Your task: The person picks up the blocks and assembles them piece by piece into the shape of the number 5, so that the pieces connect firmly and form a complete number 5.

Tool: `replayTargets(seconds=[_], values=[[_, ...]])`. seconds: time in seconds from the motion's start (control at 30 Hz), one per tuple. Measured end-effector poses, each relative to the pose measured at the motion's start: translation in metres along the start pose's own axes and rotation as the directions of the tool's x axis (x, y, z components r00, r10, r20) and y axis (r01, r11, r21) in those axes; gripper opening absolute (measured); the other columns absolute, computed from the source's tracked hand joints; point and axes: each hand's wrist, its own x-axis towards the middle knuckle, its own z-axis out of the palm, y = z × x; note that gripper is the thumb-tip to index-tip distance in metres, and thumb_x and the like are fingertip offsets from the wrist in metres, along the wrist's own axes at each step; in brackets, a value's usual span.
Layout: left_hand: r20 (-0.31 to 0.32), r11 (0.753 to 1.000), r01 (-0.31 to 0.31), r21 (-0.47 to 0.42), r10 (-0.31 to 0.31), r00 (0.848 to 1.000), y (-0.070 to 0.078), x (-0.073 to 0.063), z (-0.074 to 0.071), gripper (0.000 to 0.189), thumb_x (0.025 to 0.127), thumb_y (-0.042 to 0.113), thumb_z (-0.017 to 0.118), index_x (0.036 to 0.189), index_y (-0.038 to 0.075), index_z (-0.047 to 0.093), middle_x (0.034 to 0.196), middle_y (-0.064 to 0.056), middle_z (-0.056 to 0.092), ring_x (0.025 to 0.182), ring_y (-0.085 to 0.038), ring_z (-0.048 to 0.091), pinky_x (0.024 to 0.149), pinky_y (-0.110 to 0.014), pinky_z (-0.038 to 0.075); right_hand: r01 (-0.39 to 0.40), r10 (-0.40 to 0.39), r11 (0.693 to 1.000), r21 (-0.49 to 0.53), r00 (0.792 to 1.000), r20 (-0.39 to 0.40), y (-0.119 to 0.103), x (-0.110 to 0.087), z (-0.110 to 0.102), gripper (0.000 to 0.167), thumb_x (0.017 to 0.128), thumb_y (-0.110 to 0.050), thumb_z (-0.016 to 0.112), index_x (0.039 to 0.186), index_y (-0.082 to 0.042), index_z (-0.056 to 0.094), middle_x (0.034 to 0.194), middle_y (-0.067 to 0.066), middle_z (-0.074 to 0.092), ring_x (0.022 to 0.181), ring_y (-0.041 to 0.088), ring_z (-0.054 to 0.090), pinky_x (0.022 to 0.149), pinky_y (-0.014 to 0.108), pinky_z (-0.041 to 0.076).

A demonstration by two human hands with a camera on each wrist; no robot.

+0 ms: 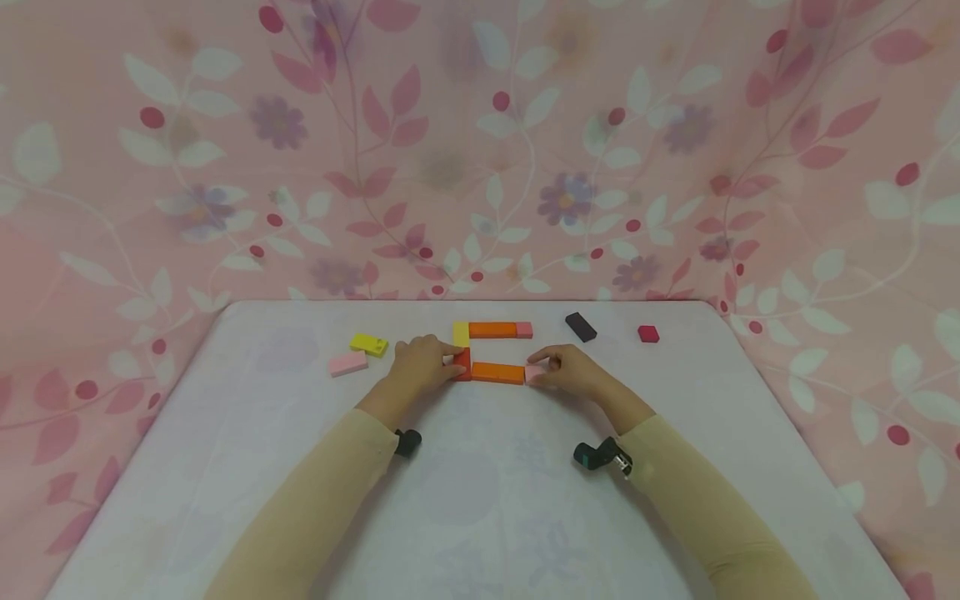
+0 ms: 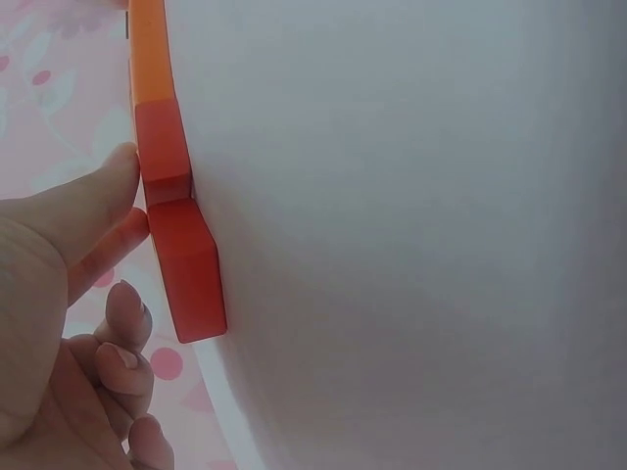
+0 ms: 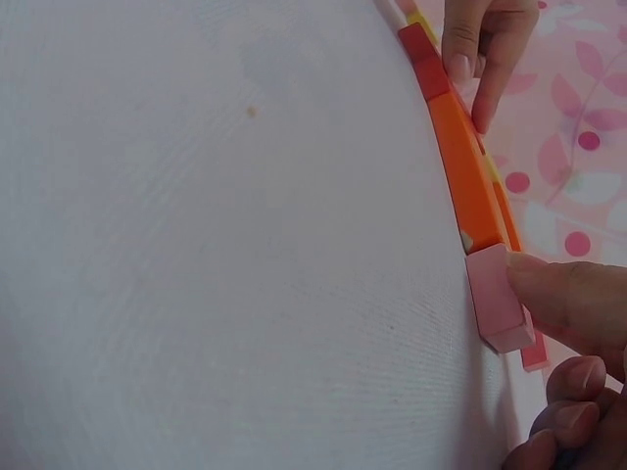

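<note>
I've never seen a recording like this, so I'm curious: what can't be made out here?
Head view: the right end of the nearer row's pink block, covered by the right hand.
Head view: details on the loose yellow block, too small to tell.
Left wrist view: the far end of the orange block, cut off by the top edge.

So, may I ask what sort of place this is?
Probably a makeshift recording booth: a floral backdrop stands behind and beside a white table, and wrist cameras are worn.
</note>
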Motion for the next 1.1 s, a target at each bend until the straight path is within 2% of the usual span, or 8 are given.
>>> replayTargets(seconds=[0.37,0.53,1.1], values=[[0.014,0.999,0.031,0.011,-0.031,0.999,0.0015,0.0002,-0.0011,0.049,0.088,0.051,0.072,0.134,0.036,0.064,0.102,-0.004,0.062,0.092,-0.024,0.055,0.08,-0.04,0.036,0.024,-0.023,1.0,-0.017,1.0,0.009,0.0019,0.0003,-0.0012,0.034,0.084,-0.027,0.082,0.116,-0.018,0.074,0.078,0.005,0.044,0.077,0.022,0.044,0.065,0.032,0.035],[0.028,0.999,0.041,0.015,-0.041,0.999,0.0018,0.0006,-0.0012,0.051,0.089,0.051,0.072,0.136,0.035,0.063,0.097,-0.004,0.06,0.09,-0.025,0.054,0.081,-0.04,0.036,0.023,-0.023,1.0,-0.017,1.0,0.013,0.0032,0.0005,-0.0007,0.033,0.084,-0.026,0.082,0.116,-0.018,0.075,0.077,0.005,0.044,0.075,0.022,0.044,0.065,0.032,0.035],[0.03,0.999,0.036,0.012,-0.036,0.999,0.0034,-0.0021,-0.0046,0.05,0.089,0.049,0.073,0.136,0.035,0.063,0.102,-0.005,0.063,0.093,-0.025,0.056,0.082,-0.041,0.038,0.012,-0.012,1.0,-0.018,1.0,0.02,0.003,-0.0006,-0.0012,0.033,0.085,-0.027,0.082,0.117,-0.019,0.074,0.078,0.005,0.044,0.075,0.021,0.044,0.064,0.032,0.035]])
